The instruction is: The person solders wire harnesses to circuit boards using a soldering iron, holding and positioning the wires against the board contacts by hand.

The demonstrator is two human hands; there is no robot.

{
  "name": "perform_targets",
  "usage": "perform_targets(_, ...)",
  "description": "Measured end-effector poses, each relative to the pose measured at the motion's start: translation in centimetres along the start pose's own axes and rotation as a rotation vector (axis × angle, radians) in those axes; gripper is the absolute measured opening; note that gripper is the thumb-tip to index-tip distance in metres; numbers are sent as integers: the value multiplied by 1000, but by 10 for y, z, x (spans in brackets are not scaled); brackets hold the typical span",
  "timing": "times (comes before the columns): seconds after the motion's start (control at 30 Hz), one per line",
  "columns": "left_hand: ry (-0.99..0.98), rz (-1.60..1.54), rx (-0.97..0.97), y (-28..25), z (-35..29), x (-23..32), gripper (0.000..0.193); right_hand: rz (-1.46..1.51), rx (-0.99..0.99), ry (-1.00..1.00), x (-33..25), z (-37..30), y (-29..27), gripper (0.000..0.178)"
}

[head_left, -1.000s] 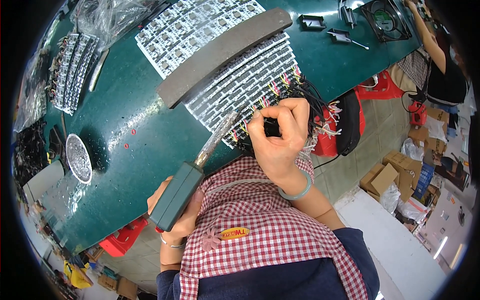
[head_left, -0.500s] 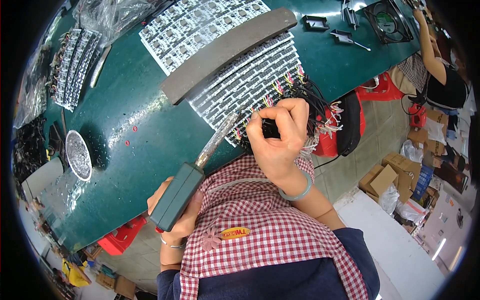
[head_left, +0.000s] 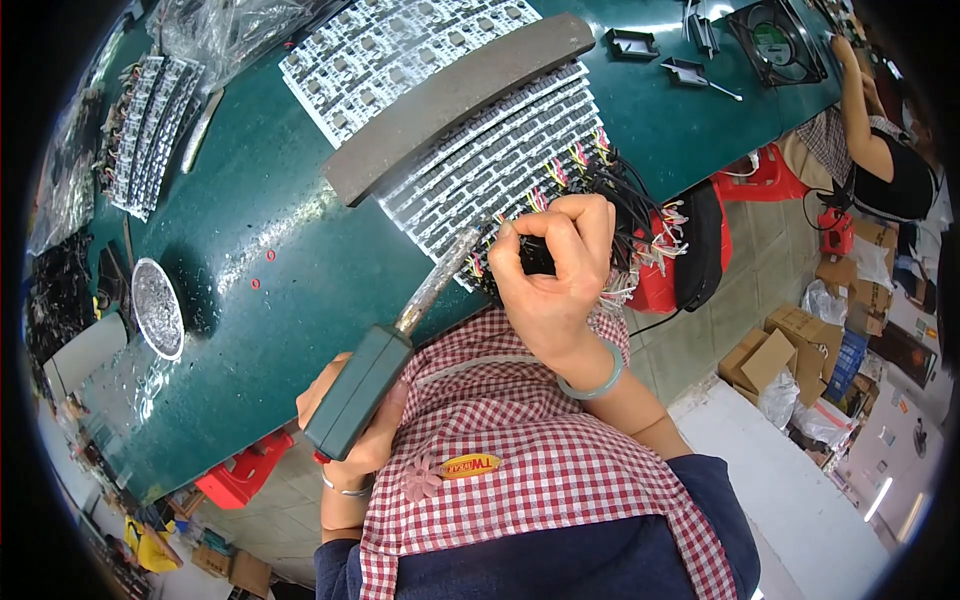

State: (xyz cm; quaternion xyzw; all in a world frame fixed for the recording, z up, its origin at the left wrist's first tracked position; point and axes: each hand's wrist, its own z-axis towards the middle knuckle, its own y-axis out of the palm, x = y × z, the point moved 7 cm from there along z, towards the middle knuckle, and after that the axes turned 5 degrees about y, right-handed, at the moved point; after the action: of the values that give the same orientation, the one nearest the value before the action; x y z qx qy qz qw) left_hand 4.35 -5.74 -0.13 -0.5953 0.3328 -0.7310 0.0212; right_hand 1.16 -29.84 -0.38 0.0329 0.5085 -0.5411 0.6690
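My left hand [head_left: 375, 430] is wrapped round the dark green body of a soldering iron [head_left: 360, 385]. Its scorched metal barrel points up and right, with the tip at the near edge of a stack of white circuit boards [head_left: 440, 205]. Close to that tip, my right hand [head_left: 560, 275] pinches with thumb and forefinger, apparently on a thin wire; the fingers mostly hide it. Coloured wire ends [head_left: 555, 172] stand along the boards' right edge, joined to a bundle of black cables [head_left: 635, 215]. A dark curved bar [head_left: 460, 105] lies across the boards.
To the left on the green table [head_left: 250, 340] stands a round dish [head_left: 158, 310] of silvery bits. More boards [head_left: 150, 135] and plastic bags [head_left: 220, 40] lie farther back. A fan [head_left: 775, 45] and small black trays [head_left: 632, 45] sit far right, near another person's arm [head_left: 860, 105].
The soldering iron has shifted very slightly to the right, its tip staying by the wires. My right hand keeps its pinch almost unmoved. The other person's arm has moved a little.
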Motion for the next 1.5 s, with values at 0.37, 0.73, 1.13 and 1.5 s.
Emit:
perform_targets(0.37,279,156,-11,3,15,23,21,-8,-3,-6,0,0,1,21)
perform_targets(0.73,197,129,7,0,5,16,20,-5,-4,-9,0,-1,2,22)
perform_targets(1.13,20,68,48,-5,-9,-10,30,-23,22,-4,1,-2,2,23)
perform_targets(1.5,48,85,12,-2,1,-6,30,-56,-3,34,-1,-2,3,21)
